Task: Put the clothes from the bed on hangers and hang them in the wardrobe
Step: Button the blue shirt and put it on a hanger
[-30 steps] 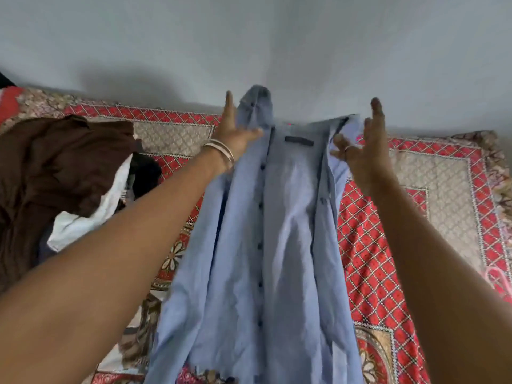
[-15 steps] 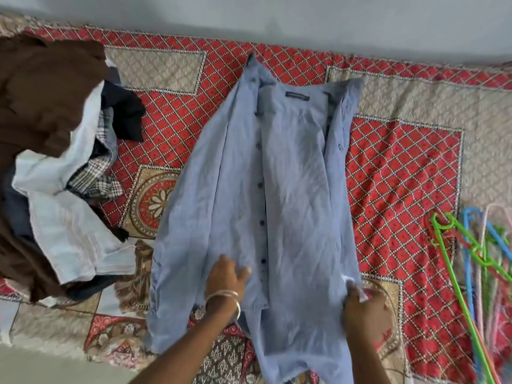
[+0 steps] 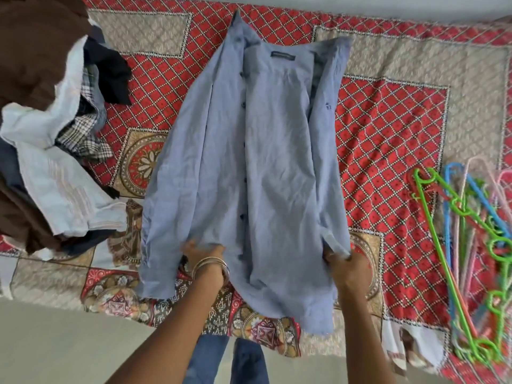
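Observation:
A light blue button-up shirt (image 3: 266, 162) lies spread on the bed, collar away from me and front open. My left hand (image 3: 203, 259), with bangles at the wrist, grips the shirt's lower left part. My right hand (image 3: 346, 266) pinches a cuff or hem edge at the shirt's lower right. A pile of clothes (image 3: 47, 128) in brown, white, checked and dark fabric sits at the left of the bed. Several plastic hangers (image 3: 471, 245) in green, blue, pink and orange lie at the right.
The bed carries a red diamond-patterned cover (image 3: 388, 139) with beige panels. A pale wall (image 3: 415, 6) runs behind it. The floor (image 3: 69, 342) and my blue trouser legs (image 3: 230, 356) show below the bed's front edge.
My hands have come back from the collar near the wall to the shirt's lower end. The shirt now lies flat on the bed, and the view has tilted down.

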